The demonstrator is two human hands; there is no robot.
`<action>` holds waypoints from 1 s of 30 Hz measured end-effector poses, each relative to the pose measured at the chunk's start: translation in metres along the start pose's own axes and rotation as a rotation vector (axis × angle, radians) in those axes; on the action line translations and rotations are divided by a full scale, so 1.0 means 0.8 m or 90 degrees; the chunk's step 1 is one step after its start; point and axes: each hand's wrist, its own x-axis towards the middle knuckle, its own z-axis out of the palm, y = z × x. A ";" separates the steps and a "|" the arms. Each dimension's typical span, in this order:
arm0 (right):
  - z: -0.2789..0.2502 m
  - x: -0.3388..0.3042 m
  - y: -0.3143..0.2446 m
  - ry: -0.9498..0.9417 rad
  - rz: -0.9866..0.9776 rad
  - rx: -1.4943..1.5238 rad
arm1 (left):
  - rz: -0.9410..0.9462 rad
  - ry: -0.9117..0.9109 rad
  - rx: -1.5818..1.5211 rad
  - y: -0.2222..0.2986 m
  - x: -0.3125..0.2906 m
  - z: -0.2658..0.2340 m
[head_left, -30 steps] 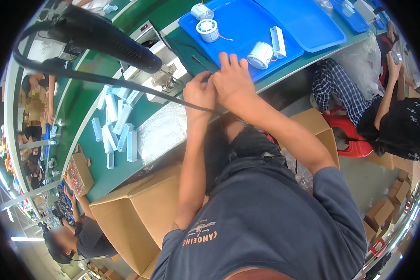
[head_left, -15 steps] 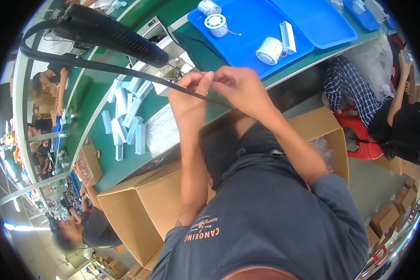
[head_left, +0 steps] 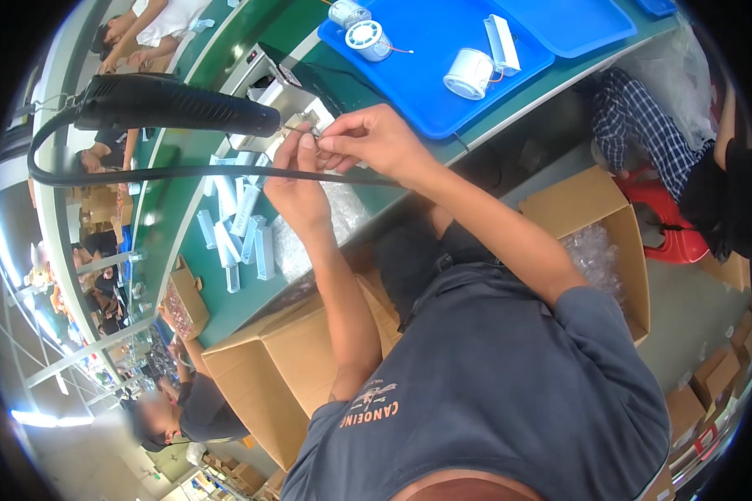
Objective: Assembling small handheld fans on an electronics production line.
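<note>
My left hand and my right hand meet close together over the green bench, fingertips pinched around something small that I cannot make out. Just left of them hangs a black electric screwdriver, tilted nearly level. Its thin bit points at my fingertips, and whether they touch it is unclear. The screwdriver's black cable loops across in front of my left hand. Behind the fingers stands a pale metal box-shaped device, partly covered by the screwdriver and my hands.
Light-blue channel-shaped plastic pieces lie heaped on the green bench beside clear plastic wrap. A blue tray carries white round fan-like units. Open cardboard boxes stand below. Other people sit nearby.
Both hands have moved left, closer to the screwdriver's bit, still pinched together. The screwdriver has swung to a flatter angle. The whole view has turned slightly.
</note>
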 end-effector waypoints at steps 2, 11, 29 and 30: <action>0.002 0.000 0.001 -0.008 0.011 -0.024 | 0.005 0.000 0.011 -0.004 0.004 -0.004; -0.002 -0.003 0.008 -0.020 0.000 -0.017 | 0.031 -0.027 0.037 -0.003 -0.003 -0.001; -0.018 -0.037 -0.030 0.004 -0.017 -0.074 | 0.096 0.128 -0.047 0.006 -0.013 0.005; -0.020 -0.042 -0.036 0.008 -0.004 -0.084 | 0.059 0.103 -0.058 0.011 -0.009 -0.001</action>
